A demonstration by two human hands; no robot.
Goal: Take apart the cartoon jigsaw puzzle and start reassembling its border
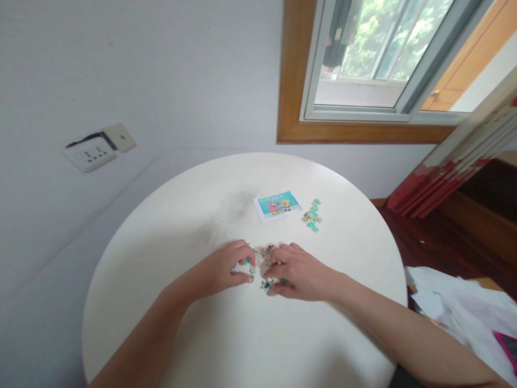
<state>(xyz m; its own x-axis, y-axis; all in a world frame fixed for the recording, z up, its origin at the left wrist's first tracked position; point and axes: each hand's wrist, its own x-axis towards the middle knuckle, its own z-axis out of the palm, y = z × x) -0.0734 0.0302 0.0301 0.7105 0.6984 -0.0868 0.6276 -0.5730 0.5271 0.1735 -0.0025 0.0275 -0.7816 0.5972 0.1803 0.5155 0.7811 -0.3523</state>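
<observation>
Small jigsaw pieces [265, 257] lie in a loose cluster on the white round table [258, 339], between my two hands. My left hand [226, 267] comes in from the left, its fingers and thumb curled round a few teal and pale pieces at the cluster's left side. On the other side, my right hand [301, 272] bends its fingers down over more pieces, with a dark-marked piece [265, 284] by its thumb. My fingers partly hide the pieces, so how they join cannot be made out.
Beyond my hands lies a picture card [278, 206] with two cartoon figures. To its right is a small pile of teal and yellowish jigsaw pieces [312, 216]. A wall socket [92, 153] is at left, a window above, and white sheets [456, 307] at lower right.
</observation>
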